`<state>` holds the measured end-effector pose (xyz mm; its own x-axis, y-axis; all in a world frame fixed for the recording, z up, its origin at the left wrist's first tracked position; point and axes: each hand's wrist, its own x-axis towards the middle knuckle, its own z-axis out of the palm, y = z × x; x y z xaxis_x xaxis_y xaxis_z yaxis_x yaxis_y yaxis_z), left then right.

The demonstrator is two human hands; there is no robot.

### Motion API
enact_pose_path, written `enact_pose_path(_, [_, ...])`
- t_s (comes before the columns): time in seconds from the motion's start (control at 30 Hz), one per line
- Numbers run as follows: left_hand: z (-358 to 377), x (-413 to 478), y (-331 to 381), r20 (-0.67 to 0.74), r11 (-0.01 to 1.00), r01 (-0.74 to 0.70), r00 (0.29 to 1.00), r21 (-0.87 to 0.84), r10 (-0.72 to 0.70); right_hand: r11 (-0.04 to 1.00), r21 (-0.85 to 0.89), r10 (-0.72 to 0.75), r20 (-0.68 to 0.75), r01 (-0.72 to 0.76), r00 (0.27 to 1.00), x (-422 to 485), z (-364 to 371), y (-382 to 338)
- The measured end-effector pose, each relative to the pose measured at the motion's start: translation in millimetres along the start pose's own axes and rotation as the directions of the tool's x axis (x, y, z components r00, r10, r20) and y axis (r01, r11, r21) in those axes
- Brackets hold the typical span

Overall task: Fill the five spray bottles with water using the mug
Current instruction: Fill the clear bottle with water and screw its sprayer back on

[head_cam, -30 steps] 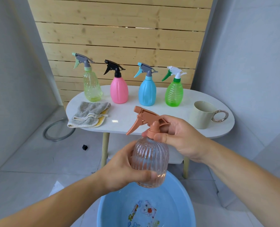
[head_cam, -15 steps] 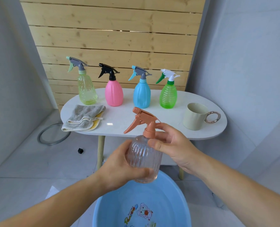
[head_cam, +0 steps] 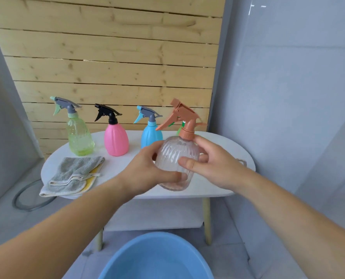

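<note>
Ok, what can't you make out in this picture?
Head view: green bottle, nearly all behind the clear bottle.
Head view: mug, body behind the right hand; only its handle shows.
Head view: basin, cut off by the bottom edge.
Head view: water level in the clear bottle, unreadable through its ribbed wall.

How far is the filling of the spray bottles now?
Done: nothing I can confirm. In hand: the left hand and right hand grip the clear ribbed plastic bottle with the orange trigger cap on. Left: uncap and fill it, then the others on the white table.
</note>
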<state>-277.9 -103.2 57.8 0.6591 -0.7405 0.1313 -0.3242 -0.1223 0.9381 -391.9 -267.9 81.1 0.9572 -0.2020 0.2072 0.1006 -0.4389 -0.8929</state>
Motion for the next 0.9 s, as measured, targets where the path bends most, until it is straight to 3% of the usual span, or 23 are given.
enact_pose_path(0.33, [64.5, 170.4, 42.5, -0.082, 0.990, -0.140, 0.987, -0.036, 0.137, 0.999, -0.047, 0.003, -0.248, -0.015, 0.969, 91.0, -129.9, 22.3])
enact_pose_path(0.57, [117.1, 243.0, 4.5, -0.080, 0.999, -0.048, 0.996, -0.018, 0.046, 0.992, -0.009, 0.117, -0.278, -0.124, 0.954, 124.2, -166.1, 93.4])
enact_pose_path(0.9, [141.9, 279.4, -67.8, 0.105, 0.986, 0.118, 0.989, -0.116, -0.106, 0.965, 0.031, 0.259, -0.254, -0.260, 0.932, 136.9, -167.6, 185.0])
